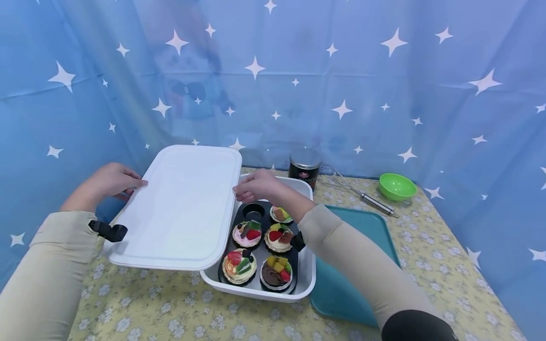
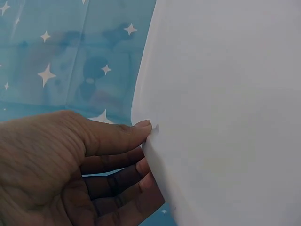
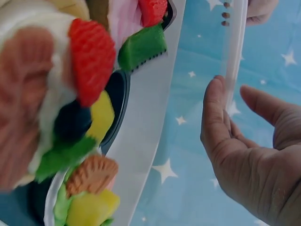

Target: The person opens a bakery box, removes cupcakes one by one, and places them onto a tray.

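A white rectangular lid (image 1: 183, 203) is lifted at a tilt over the left side of a white container (image 1: 256, 292), overlapping its left rim in the head view. My left hand (image 1: 113, 181) pinches the lid's left edge, thumb on top and fingers beneath, plain in the left wrist view. At the opposite edge, my right hand (image 1: 261, 185) holds the lid between thumb and fingers (image 3: 214, 108). Inside the container lies a dark muffin pan (image 1: 258, 253) carrying several fruit-topped cupcakes (image 1: 276, 272); one visible cup (image 1: 253, 211) is bare.
Right of the container, a teal tray (image 1: 341, 293) lies partly under my right forearm. Behind stand a dark tin (image 1: 304, 170), a metal whisk (image 1: 362, 194) and a green bowl (image 1: 397, 186). A flowered cloth covers the table (image 1: 170, 308); a blue starry curtain (image 1: 298, 61) hangs behind it.
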